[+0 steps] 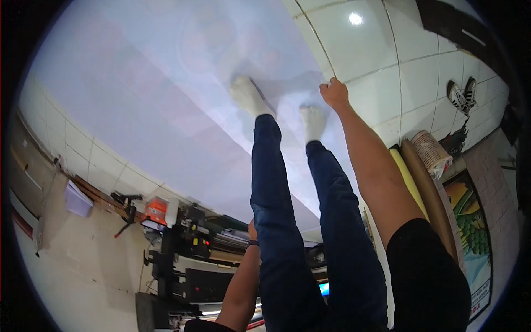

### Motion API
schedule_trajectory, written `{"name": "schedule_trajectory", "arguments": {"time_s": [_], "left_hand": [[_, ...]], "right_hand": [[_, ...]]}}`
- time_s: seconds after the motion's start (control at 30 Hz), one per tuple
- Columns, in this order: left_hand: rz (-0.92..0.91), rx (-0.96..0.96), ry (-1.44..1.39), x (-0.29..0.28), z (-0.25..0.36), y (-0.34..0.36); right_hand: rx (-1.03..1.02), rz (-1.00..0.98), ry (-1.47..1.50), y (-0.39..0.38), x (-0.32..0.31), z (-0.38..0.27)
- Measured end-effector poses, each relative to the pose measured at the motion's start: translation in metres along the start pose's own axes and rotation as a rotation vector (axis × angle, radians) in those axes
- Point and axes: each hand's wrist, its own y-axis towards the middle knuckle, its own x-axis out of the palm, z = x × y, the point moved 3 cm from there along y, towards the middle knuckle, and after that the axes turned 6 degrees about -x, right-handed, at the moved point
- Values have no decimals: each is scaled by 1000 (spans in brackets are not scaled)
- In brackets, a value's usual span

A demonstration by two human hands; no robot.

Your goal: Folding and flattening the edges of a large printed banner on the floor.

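Observation:
A large white sheet with faint pastel print (155,110) lies spread over the tiled floor beneath my two feet in white socks (249,95). My right hand (334,92) is at the sheet's right edge, fingers curled closed and pinching that edge, with the arm stretched out beside my right leg. My left hand (253,229) is mostly hidden behind my left leg in dark jeans (271,188); its fingers and whatever they touch cannot be made out.
Sneakers (462,97) lie on tiles (368,93) at right, near a woven bin (430,152), yellow and brown rolls (408,177) and a framed picture (466,221). Along the lower left are a lilac container (78,199), an orange item (156,213) and black machinery (193,238).

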Motion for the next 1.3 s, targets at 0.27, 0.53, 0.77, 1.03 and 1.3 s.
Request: {"name": "schedule_trajectory", "arguments": {"time_s": [0.27, 0.53, 0.77, 1.03, 1.3], "left_hand": [[-20, -305, 184, -141, -206, -328], [-804, -818, 868, -260, -283, -458], [-785, -752, 846, -282, -353, -532], [-784, -657, 818, -281, -418, -617], [-821, -587, 878, -317, -521, -716]], "right_hand": [[-361, 249, 104, 32, -8, 11], [-279, 171, 45, 49, -5, -12], [-234, 190, 51, -69, 51, 107], [-77, 83, -19, -198, 112, 279], [63, 96, 13, -335, 193, 452]]}}
